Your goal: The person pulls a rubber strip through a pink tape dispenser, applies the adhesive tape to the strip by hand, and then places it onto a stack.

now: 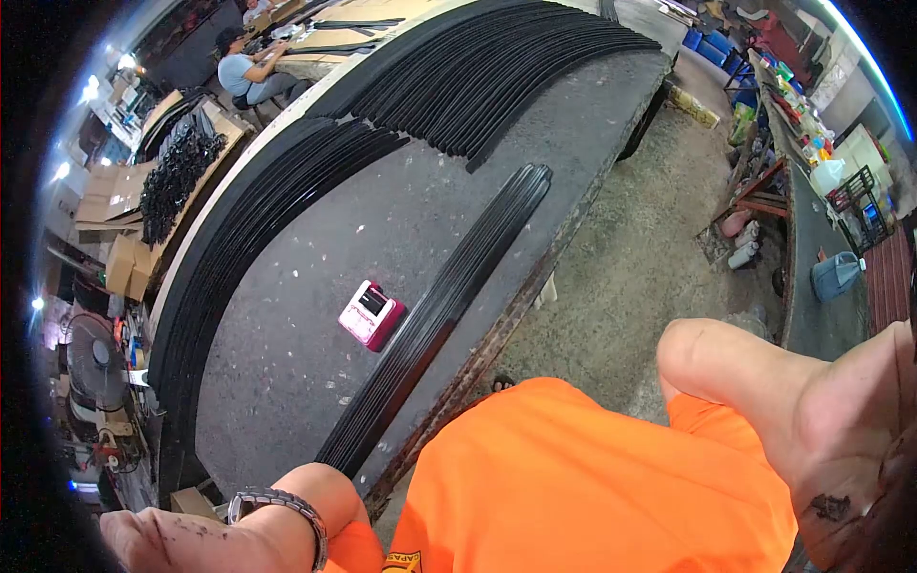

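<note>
Black strips along the counter, left hand out low, right hand out opposite, elbow bent, neither grip readable

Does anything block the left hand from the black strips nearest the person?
No separate object visibly does; in this view only the wristwatch and forearm lie between the left hand and the black strips.

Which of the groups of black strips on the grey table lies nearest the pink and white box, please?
The narrow bundle right beside the box; the broad rows of strips lie farther off, along the opposite edge of the table.
</note>
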Motion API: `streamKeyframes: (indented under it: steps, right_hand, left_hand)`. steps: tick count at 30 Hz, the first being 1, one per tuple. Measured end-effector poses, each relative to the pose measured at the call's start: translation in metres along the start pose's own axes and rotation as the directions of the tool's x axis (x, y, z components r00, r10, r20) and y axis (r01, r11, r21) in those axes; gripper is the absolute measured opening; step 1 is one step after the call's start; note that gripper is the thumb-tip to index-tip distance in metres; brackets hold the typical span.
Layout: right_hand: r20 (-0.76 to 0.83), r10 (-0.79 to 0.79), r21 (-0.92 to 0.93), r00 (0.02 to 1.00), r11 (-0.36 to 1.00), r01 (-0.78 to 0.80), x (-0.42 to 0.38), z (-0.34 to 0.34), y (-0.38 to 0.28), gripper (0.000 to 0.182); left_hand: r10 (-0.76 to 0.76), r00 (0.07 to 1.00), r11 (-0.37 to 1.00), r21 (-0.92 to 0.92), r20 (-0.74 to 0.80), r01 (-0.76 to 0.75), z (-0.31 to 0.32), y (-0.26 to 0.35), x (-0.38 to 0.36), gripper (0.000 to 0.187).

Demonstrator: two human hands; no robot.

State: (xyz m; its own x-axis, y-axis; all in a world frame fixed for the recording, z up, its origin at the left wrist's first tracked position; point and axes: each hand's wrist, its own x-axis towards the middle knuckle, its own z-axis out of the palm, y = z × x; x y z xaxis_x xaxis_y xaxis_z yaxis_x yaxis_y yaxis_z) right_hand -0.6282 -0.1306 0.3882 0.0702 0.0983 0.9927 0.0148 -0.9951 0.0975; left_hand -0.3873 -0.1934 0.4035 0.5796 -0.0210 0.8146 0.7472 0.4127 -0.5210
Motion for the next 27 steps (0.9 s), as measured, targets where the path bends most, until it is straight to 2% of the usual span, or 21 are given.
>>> streamKeyframes:
  steps: [3, 5, 8, 18, 19, 20, 21, 22, 23, 27]
  right_hand:
    - [0.007, 0.002, 0.007, 1.000, 1.000, -0.002, 0.001, -0.002, -0.002, 0.045]
    - [0.005, 0.012, 0.008, 1.000, 1.000, -0.012, 0.000, -0.003, -0.001, 0.046]
    - [-0.003, 0.012, 0.016, 1.000, 1.000, -0.012, -0.002, -0.005, 0.002, 0.047]
    - [-0.028, 0.053, 0.058, 0.998, 0.997, -0.051, -0.012, -0.012, 0.017, 0.051]
    - [-0.029, 0.066, 0.060, 0.997, 0.996, -0.064, -0.014, -0.010, 0.020, 0.051]
    - [-0.037, 0.079, 0.068, 0.996, 0.995, -0.076, -0.014, -0.011, 0.024, 0.051]
    - [-0.042, 0.092, 0.074, 0.995, 0.993, -0.088, -0.015, -0.009, 0.027, 0.052]
    - [-0.052, 0.104, 0.084, 0.993, 0.991, -0.099, -0.016, -0.011, 0.031, 0.052]
    - [-0.060, 0.116, 0.095, 0.991, 0.989, -0.110, -0.018, -0.012, 0.034, 0.053]
    - [-0.106, 0.208, 0.148, 0.972, 0.970, -0.192, -0.029, -0.011, 0.046, 0.054]
  left_hand:
    - [0.090, 0.990, 0.981, -0.159, -0.110, -0.107, 0.004, -0.011, -0.005, 0.026]
    - [0.092, 0.990, 0.985, -0.134, -0.105, -0.105, 0.004, -0.010, -0.006, 0.027]
    - [0.056, 0.998, 0.998, 0.036, -0.038, -0.055, 0.002, 0.004, -0.002, 0.027]
    - [0.017, 0.999, 0.995, 0.093, 0.048, -0.022, -0.011, 0.008, -0.012, 0.029]
    - [-0.146, 0.977, 0.958, 0.269, 0.153, 0.101, -0.012, 0.021, -0.003, 0.029]
    - [-0.303, 0.919, 0.873, 0.460, 0.251, 0.163, -0.013, 0.034, 0.007, 0.030]
    - [-0.622, 0.731, 0.591, 0.780, 0.279, 0.206, -0.009, 0.081, 0.044, 0.030]
    - [-0.759, 0.614, 0.406, 0.895, 0.218, 0.184, -0.008, 0.095, 0.055, 0.030]
    - [-0.868, 0.474, 0.219, 0.971, 0.149, 0.096, -0.009, 0.102, 0.065, 0.031]
    - [-0.893, 0.446, 0.163, 0.970, 0.067, 0.182, -0.012, 0.112, 0.073, 0.032]
